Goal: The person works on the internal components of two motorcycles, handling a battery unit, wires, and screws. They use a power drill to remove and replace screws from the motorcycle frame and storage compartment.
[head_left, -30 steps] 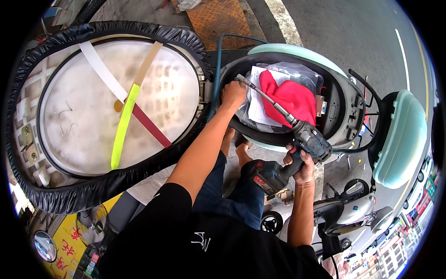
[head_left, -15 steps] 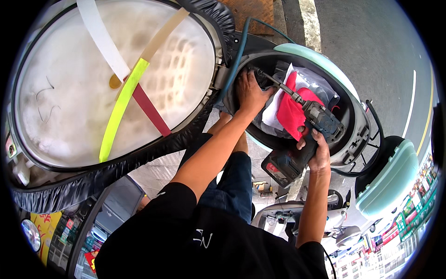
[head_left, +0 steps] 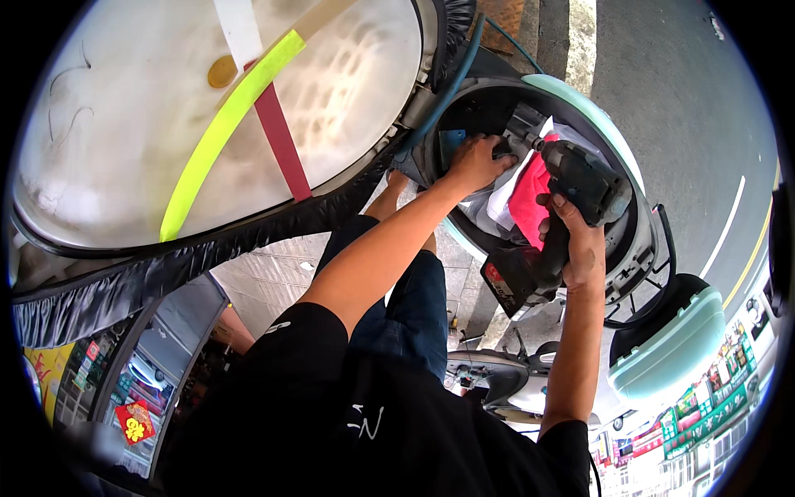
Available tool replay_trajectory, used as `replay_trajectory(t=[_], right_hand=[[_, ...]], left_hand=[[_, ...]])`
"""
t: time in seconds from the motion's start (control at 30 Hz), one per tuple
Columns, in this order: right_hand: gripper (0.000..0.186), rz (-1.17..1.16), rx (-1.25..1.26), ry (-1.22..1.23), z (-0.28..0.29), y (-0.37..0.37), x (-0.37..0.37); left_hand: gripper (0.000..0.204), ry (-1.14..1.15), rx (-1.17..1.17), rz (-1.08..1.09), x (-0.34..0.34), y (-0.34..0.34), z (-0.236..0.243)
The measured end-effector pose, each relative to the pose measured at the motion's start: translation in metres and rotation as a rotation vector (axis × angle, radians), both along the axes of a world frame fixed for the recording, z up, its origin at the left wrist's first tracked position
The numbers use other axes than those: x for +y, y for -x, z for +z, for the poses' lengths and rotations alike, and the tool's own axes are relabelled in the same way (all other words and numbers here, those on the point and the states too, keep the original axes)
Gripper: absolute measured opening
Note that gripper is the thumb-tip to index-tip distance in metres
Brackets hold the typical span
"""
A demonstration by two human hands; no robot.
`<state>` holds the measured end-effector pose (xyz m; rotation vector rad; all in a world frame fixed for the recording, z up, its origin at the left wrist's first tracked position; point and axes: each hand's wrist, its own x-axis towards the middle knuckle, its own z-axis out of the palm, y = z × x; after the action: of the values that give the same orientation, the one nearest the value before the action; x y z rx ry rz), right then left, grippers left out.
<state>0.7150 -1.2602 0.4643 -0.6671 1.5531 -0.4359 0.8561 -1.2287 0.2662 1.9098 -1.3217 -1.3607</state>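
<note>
Power drill [head_left: 586, 184] over an open scooter compartment [head_left: 480, 106], far end hard to make out; right hand [head_left: 583, 247], grip wrapped round the handle [head_left: 556, 255]; left hand [head_left: 477, 165] farther left, fingers half curled, hold unclear

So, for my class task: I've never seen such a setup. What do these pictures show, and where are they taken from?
There is no robot: someone works bare-handed. A fisheye camera on that person's head looks down, so straight edges bend near the picture's rim. The right hand grips a cordless power tool. The left hand is inside a scooter's open storage compartment, at a dark object I can't identify. A red cloth and white paper lie in the compartment. At left, the open seat's pale underside is crossed by coloured strips.
</note>
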Motion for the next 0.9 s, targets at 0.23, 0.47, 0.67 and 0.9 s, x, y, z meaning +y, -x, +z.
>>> replay_trajectory(t=[0.23, 0.47, 0.67, 0.9], right_hand=[[0.028, 0.651, 0.321, 0.294, 0.004, -0.013, -0.054], [0.030, 0.716, 0.328, 0.369, 0.011, -0.007, -0.031], [0.031, 0.609, 0.304, 0.346, 0.002, 0.006, -0.012], [0.028, 0.743, 0.405, 0.448, 0.006, 0.013, -0.015]], left_hand=[[0.092, -0.130, 0.168, 0.185, -0.007, -0.002, 0.017], [0.074, -0.079, -0.016, 0.139, 0.004, -0.005, 0.018], [0.071, -0.104, -0.326, 0.060, 0.010, 0.001, 0.019], [0.072, -0.146, -0.322, -0.010, -0.002, -0.013, 0.022]])
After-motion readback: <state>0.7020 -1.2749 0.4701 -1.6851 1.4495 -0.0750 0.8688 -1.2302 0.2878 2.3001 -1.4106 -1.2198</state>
